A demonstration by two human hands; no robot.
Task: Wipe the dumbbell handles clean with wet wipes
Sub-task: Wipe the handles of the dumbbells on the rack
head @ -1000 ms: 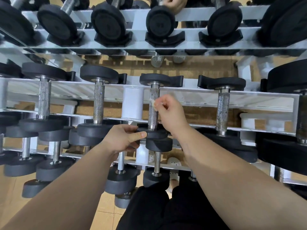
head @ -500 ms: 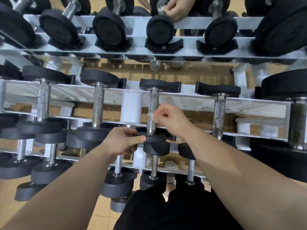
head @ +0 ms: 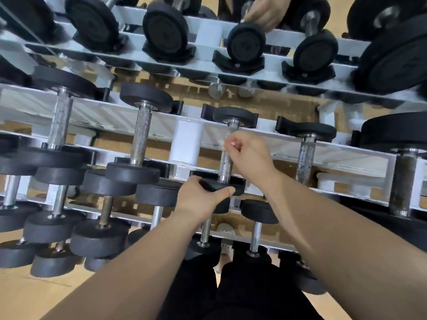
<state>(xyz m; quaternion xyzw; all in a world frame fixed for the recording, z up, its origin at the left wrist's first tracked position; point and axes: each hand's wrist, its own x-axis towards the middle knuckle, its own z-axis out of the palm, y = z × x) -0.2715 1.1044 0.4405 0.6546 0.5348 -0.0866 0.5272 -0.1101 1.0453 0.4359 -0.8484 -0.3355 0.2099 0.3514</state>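
dumbbell (head: 225,158) ctr frame on mid rack (head: 111,116) | L hand (head: 203,197) clamped round near head (head: 218,186) | R hand (head: 248,153) pinches wet wipe (head: 227,144) vs handle (head: 224,166) | judged heavy, stiff, knurled-grippy; wipe soft, thin; steady by head

bright, even indoor light with only soft shadows. pale glare streaks the white rack rails (head: 92,112). wide-angle bending warps the edges (the rails bow). motion blur smears the top-row dumbbells (head: 392,54); the centre handle (head: 225,167) is fairly sharp.
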